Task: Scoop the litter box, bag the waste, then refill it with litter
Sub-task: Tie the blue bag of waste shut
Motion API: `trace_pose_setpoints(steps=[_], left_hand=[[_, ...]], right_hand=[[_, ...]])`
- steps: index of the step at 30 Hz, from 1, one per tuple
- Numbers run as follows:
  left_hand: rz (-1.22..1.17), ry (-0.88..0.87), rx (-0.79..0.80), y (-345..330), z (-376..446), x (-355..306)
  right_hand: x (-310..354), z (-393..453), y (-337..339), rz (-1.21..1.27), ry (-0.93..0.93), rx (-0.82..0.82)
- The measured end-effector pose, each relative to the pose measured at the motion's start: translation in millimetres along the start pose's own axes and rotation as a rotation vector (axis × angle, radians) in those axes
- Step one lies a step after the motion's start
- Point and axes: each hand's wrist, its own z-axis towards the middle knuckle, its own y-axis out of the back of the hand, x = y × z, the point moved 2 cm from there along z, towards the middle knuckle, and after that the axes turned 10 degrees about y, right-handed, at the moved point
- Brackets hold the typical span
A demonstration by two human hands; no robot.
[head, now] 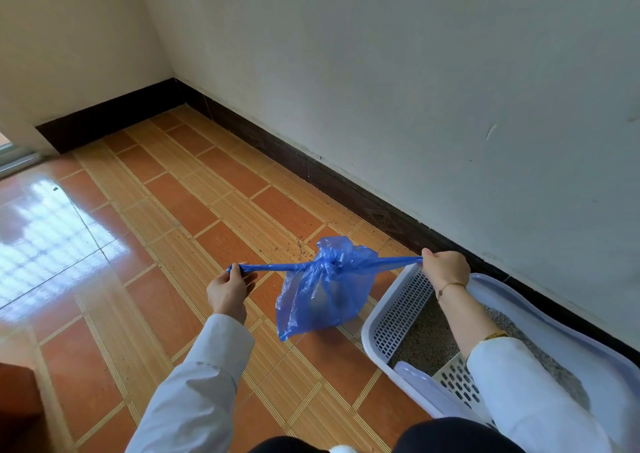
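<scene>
A translucent blue plastic bag point(320, 300) hangs in front of me above the floor, with something pale inside. Its two handle strips are pulled out sideways from a knot at the top. My left hand point(228, 288) is shut on the left strip's end. My right hand point(445, 267) is shut on the right strip's end, above the litter box. The white and lavender litter box point(372, 328) stands on the floor at the right, against the wall, holding grey litter point(424, 335). A white slotted scoop point(457, 381) lies inside it, partly hidden by my right sleeve.
Orange and striped floor tiles point(214, 210) stretch to the left and ahead. Scattered litter grains point(301, 245) lie on the floor beyond the bag. A dark baseboard point(346, 182) runs along the white wall. A brown object point(17, 404) sits at the lower left edge.
</scene>
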Motion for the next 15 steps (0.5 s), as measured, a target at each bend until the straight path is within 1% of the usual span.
trace_pose_setpoints(steps=[2, 4, 7, 9, 11, 15], left_hand=[[0.027, -0.036, 0.021, -1.7, 0.4, -3.6], [0.052, -0.103, 0.075, -8.6, -5.7, -18.3], [0.181, -0.274, 0.184, -27.6, -26.6, -50.0], [0.271, -0.378, 0.245, -41.4, -46.4, -67.2], [0.33, -0.455, 0.301, -54.6, -65.0, -78.1], [0.365, -0.532, 0.416, -76.9, -96.9, -84.8]], right_hand=[[1.1, 1.3, 3.0, 0.05, 0.008, -0.018], [10.1, 5.9, 8.3, 0.142, 0.067, -0.042], [46.1, 6.5, 18.9, 0.31, 0.24, -0.028], [76.0, 0.3, 22.1, 0.338, 0.38, 0.009], [102.8, -10.1, 21.2, 0.369, 0.487, 0.092], [142.0, -38.1, 16.5, 0.545, 0.593, 0.34]])
